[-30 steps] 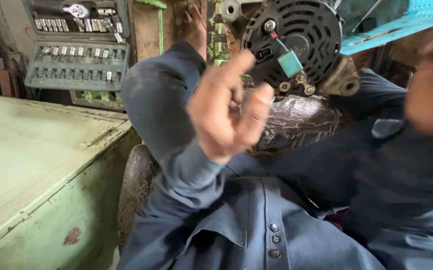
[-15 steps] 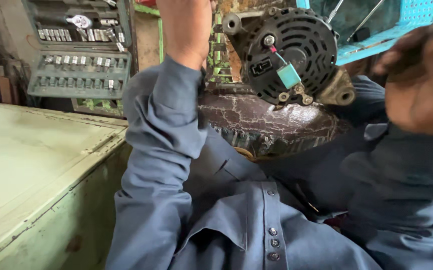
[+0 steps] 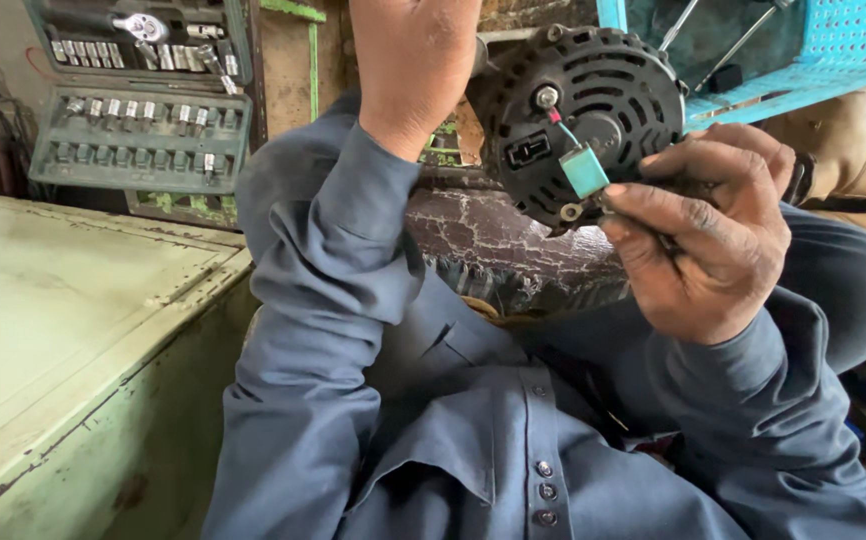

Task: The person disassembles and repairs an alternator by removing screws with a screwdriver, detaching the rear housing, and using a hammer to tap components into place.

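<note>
Where sleeves (image 3: 323, 330) cross (socket set (image 3: 138, 110) behind)

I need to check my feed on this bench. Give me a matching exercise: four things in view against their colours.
Things:
1. alternator
2. basket
3. cabinet
4. socket set case

Colours:
A. pale green, worn paint
B. black
C. dark green
D. light blue

Pairs: 1-B, 2-D, 3-A, 4-C
</note>
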